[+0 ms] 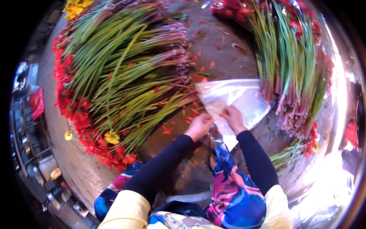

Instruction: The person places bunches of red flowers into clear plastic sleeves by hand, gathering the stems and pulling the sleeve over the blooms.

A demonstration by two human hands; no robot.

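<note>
Both of my hands are at a clear plastic sheet or sleeve (249, 99) that lies spread on the ground in front of me, its near end hanging toward my knees. My left hand (201, 126) is closed, with the fingertips pinched at the plastic's left edge. A little farther right, my right hand (233, 117) also pinches the plastic, fingers curled together. Left of the sheet lies a wide row of red gerbera daisies (82, 119), their long green stems (126, 80) pointing toward the plastic. More bunched flower stems (284, 68) lie to the right, their cut ends near the sheet.
Loose red petals (166, 130) are scattered over the brown ground (225, 49). A yellow daisy (112, 137) rests on the left row, and yellow flowers (76, 7) sit at the far left. A smaller stem bunch (288, 154) lies at near right. Household items (56, 174) stand at the left edge.
</note>
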